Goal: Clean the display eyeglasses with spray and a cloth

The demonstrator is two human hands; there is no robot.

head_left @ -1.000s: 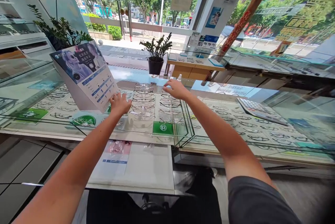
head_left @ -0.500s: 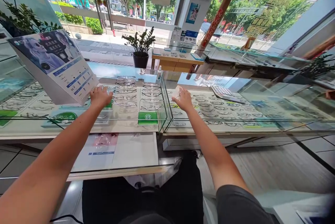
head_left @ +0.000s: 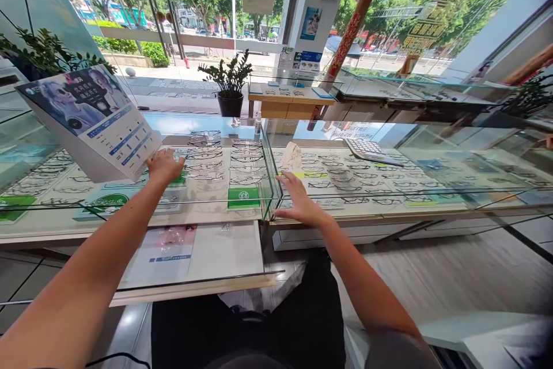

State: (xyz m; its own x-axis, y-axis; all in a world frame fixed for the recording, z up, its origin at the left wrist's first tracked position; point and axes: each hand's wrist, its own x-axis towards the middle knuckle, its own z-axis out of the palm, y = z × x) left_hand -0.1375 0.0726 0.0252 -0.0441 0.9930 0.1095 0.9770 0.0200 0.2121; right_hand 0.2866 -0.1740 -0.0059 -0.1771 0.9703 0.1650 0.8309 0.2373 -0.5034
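Note:
My left hand (head_left: 165, 165) lies flat with spread fingers on the glass counter top (head_left: 207, 208), touching the lower edge of a slanted printed display sign (head_left: 93, 121). My right hand (head_left: 298, 199) is open, fingers stretched forward, over the near edge of the adjoining glass case (head_left: 389, 208). A crumpled white cloth (head_left: 292, 155) rests on the glass beyond my right hand, apart from it. Rows of eyeglass frames (head_left: 224, 159) lie under the glass.
A calculator (head_left: 370, 150) sits on the right case. A small spray bottle (head_left: 258, 123) stands at the back of the counter, with a potted plant (head_left: 229, 84) behind it. A lower glass shelf (head_left: 194, 254) holds leaflets. Windows face the street.
My right hand has drawn back toward me from the far side of the counter and left the white cloth lying on the glass. My left hand has stayed at the sign.

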